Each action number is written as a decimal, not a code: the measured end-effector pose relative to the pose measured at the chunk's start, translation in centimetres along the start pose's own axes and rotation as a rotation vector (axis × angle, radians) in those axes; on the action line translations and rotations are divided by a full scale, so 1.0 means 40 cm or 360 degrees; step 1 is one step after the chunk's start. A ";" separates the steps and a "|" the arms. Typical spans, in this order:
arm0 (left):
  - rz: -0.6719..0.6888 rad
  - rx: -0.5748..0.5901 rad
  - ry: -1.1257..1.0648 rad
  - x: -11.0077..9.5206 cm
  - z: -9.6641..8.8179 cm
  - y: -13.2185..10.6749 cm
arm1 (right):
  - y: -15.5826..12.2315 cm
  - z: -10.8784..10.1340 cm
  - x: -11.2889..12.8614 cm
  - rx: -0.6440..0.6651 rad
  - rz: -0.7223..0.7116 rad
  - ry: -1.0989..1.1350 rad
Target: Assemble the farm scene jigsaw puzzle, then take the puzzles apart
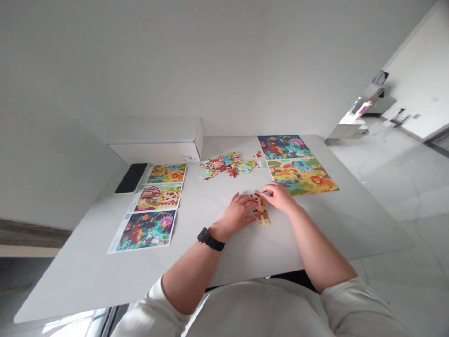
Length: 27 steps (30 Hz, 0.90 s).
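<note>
puzzle section (261, 210): small block of joined pieces lying flat near the middle of the table (217, 267), long axis running near to far, far end leaning slightly left.
left hand (238, 214): just left of the section, fingers (250, 201) spread moderately and touching its left side, palm low; not clearly holding it.
right hand (278, 196): on the section's far right, fingers narrowed at its far end; cannot tell if they are pinching a piece.
watch (206, 238): black band on the left wrist.
left-side picture sheets: nearest sheet (145, 230), middle sheet (157, 196), and farthest sheet (166, 173) in a near-far row along the table's left edge, well left of the hands.
right-side picture sheets: two, near sheet (301, 177) and far sheet (283, 147), at the far right corner, just beyond the right hand.
loose pieces (220, 164): scattered heap near the far edge, beyond the section, with a few strays to its right.
black phone (131, 178): far left corner.
white box (154, 149): past the far edge, left of the heap.
</note>
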<state>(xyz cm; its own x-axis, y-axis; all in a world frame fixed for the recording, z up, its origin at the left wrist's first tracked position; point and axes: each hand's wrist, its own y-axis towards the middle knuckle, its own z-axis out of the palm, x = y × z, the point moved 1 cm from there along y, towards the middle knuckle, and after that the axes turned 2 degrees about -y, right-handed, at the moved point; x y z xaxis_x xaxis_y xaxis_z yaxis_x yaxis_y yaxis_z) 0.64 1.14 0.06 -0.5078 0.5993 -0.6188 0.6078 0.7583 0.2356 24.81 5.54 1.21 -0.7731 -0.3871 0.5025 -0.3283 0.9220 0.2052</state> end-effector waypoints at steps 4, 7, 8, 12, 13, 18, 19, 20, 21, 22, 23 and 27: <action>-0.0026 -0.0359 -0.0303 0.011 -0.022 0.010 | 0.010 0.009 -0.014 -0.0130 -0.0001 0.0058; -0.0270 -0.0680 -0.0704 0.033 -0.047 0.020 | 0.015 0.020 -0.019 -0.0296 0.0019 0.0113; -0.0396 -0.0780 -0.0868 0.043 -0.055 0.023 | 0.016 0.023 -0.020 -0.0347 0.0030 0.0132; -0.0854 -0.1089 -0.1619 0.093 -0.094 0.030 | 0.016 0.030 -0.021 -0.0417 0.0069 0.0180; -0.0916 -0.1121 -0.1800 0.106 -0.106 0.030 | 0.017 0.029 -0.022 -0.0397 0.0069 0.0177; -0.1104 -0.1189 -0.2423 0.173 -0.172 0.027 | 0.039 0.009 -0.028 -0.0229 0.0083 0.0101; -0.1140 -0.1216 -0.2500 0.184 -0.181 0.027 | 0.052 0.003 -0.030 -0.0206 0.0088 0.0071; -0.1168 -0.1244 -0.2563 0.192 -0.188 0.027 | 0.068 -0.003 -0.032 -0.0193 0.0087 0.0032; -0.1186 -0.1266 -0.2615 0.199 -0.192 0.027 | 0.087 -0.007 -0.034 -0.0188 0.0080 -0.0016; -0.1194 -0.1276 -0.2655 0.203 -0.193 0.027 | 0.108 -0.011 -0.036 -0.0189 0.0069 -0.0072; -0.1188 -0.1272 -0.2684 0.206 -0.193 0.028 | 0.131 -0.012 -0.037 -0.0188 0.0060 -0.0133; -0.1145 -0.1183 -0.2695 0.208 -0.184 0.026 | 0.224 0.010 -0.032 -0.0125 0.0041 -0.0345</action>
<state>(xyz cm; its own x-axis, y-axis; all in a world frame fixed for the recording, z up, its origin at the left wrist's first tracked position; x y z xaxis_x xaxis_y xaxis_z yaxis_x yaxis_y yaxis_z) -7.46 8.83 0.67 0.7680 -0.2839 -0.5741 0.0352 0.9137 -0.4048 22.63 14.27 2.06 -0.8821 -0.3476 0.3180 -0.2699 0.9261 0.2636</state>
